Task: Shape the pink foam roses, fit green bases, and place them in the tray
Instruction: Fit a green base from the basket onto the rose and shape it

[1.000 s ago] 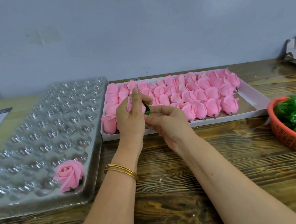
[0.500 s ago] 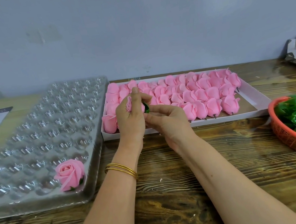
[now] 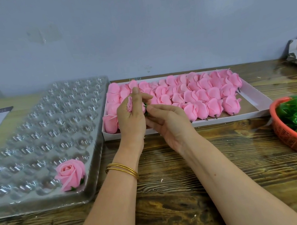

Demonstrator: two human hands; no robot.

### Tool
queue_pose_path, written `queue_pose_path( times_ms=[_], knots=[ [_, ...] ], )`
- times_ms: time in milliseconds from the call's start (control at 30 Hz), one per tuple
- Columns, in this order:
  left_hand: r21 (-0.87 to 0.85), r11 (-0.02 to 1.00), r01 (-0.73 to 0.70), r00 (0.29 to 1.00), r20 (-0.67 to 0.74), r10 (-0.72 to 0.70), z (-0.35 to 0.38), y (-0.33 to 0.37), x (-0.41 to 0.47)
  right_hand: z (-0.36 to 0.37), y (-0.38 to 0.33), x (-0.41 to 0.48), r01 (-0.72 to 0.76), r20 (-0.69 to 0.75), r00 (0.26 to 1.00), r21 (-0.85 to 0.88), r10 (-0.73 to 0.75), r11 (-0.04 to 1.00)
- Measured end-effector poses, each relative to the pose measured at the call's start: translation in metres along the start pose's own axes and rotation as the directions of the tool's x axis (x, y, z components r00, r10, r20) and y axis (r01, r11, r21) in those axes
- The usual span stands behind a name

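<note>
Motion is slight since a second ago: mid-frame, the left hand [image 3: 132, 122] keeps its grip curled round a pink foam rose [image 3: 130, 103] while the right hand [image 3: 166, 121] pinches the green base [image 3: 145, 106] against its underside, so fitting seems unfinished, with one finished rose [image 3: 71, 174] in the tray [image 3: 41, 202] at lower left.

On my feed it's two bare forearms, uncovered right to the frame edge. What's worn: thin gold bangles [image 3: 122, 171] stacked on the wrist below the left hand [image 3: 130, 119], plain, smooth and round, lying close together.
</note>
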State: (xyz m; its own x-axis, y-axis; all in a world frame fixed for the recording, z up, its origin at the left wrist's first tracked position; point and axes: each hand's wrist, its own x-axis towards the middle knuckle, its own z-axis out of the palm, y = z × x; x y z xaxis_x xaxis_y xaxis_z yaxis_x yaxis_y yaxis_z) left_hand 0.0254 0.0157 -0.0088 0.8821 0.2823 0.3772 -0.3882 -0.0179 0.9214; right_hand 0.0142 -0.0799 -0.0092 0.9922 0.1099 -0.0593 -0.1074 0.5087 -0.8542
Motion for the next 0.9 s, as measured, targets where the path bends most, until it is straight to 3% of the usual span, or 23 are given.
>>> queue_pose_path(
  times_ms=[333,900],
  knots=[
    [-0.054,0.998,0.022,1.000,0.002,-0.022,-0.0006,-0.0003,0.0008,0.0034,0.0012,-0.0018,0.010,-0.029,1.000,0.001,-0.010,1.000],
    [-0.073,0.997,0.038,0.999,0.015,-0.037,-0.0018,0.0015,0.0003,-0.0011,0.0058,0.0007,0.147,0.012,0.988,-0.329,-0.152,0.933]
  ],
)
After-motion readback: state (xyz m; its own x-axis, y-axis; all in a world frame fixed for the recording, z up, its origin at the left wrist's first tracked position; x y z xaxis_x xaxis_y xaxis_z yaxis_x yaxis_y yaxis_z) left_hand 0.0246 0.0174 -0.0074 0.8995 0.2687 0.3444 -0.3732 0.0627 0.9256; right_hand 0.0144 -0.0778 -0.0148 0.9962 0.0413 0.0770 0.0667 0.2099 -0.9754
